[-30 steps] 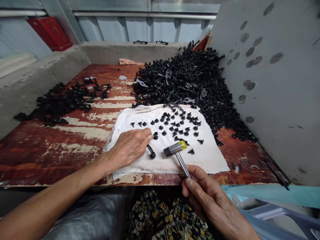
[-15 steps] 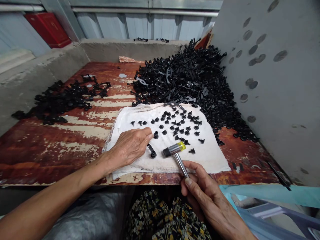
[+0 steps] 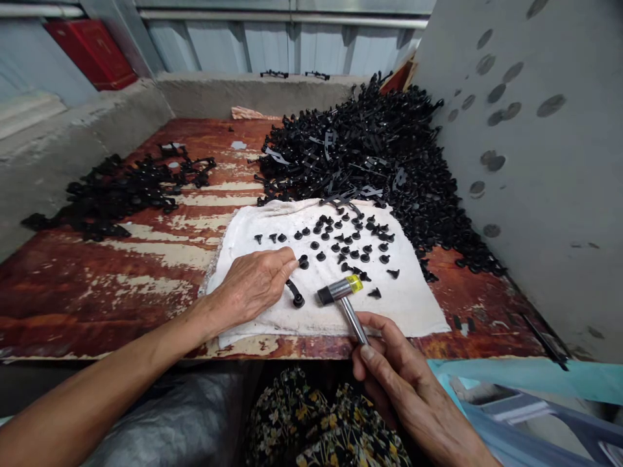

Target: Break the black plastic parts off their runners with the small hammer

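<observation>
My left hand (image 3: 257, 280) is closed in a pinch over the white cloth (image 3: 248, 318). From under its fingers shows a curved black plastic piece (image 3: 294, 295) with a round knob at its lower end. A second round black end shows by the thumb tip, and the piece's middle is hidden. Wrapped round the metal handle of a small mallet (image 3: 335, 290) is my right hand (image 3: 394, 373). The mallet's head, black on one face and yellow on the other, hangs over the cloth. Several small black plugs (image 3: 320, 256) are scattered beyond it.
A big heap of black plastic parts (image 3: 350, 149) covers the back right, against a grey panel (image 3: 530, 181). To the left lies a smaller pile of black pieces (image 3: 131, 194). The worn red-brown table (image 3: 160, 259) ends at my lap. Behind it runs a concrete ledge (image 3: 209, 97).
Almost nothing differs. Both hands, the mallet and the black piece keep their places, and the whole view has shifted very slightly.
</observation>
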{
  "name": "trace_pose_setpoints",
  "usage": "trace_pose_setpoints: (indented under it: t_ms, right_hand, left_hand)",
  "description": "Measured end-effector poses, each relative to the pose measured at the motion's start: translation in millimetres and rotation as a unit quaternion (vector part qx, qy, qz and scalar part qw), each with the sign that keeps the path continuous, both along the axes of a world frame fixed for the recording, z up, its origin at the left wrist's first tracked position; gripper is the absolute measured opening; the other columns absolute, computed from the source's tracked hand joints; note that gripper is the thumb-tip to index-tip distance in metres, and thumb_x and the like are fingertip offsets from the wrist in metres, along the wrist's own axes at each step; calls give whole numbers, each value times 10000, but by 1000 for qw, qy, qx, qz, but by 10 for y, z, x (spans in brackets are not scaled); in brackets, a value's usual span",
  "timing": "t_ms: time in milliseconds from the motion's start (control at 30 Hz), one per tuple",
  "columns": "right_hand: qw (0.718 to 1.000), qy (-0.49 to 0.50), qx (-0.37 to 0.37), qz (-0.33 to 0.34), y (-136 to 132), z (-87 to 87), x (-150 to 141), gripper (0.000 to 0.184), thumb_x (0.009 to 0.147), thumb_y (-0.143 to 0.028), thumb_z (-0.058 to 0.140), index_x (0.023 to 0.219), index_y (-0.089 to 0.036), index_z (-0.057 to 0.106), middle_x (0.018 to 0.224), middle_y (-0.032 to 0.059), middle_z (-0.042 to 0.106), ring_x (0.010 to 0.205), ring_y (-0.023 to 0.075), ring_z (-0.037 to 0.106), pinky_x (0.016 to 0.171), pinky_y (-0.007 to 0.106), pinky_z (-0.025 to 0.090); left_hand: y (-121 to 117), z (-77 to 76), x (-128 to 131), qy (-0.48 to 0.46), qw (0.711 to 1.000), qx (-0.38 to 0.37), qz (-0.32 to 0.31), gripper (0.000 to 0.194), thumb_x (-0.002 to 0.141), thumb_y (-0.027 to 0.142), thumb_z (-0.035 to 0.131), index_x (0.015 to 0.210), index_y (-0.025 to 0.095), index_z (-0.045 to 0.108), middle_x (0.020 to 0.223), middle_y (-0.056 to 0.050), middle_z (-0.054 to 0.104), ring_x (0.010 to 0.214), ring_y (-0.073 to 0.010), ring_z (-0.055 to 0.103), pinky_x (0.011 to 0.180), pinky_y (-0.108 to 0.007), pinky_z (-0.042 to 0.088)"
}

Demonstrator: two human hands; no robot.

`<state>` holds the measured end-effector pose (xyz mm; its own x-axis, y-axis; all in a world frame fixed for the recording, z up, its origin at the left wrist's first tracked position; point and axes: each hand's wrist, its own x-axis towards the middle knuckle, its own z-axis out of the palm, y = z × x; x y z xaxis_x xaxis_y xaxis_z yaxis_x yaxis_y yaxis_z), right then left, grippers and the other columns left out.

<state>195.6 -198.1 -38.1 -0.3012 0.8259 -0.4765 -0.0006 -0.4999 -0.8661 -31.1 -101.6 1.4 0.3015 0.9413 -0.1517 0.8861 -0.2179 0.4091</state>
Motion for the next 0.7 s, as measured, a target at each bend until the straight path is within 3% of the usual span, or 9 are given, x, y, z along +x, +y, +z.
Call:
trace_pose_setpoints:
  t_ms: [700]
  right_hand:
    - [1000, 8, 6, -9, 8, 4, -18, 516, 868, -595, 572, 1244, -273, 427, 687, -61, 498, 448, 63, 285, 372, 174, 168]
  left_hand:
    - [-21, -27, 37, 24, 999, 40, -3, 252, 904, 326, 298, 671, 231, 306, 612, 29, 364, 569, -136, 387, 590, -283, 284]
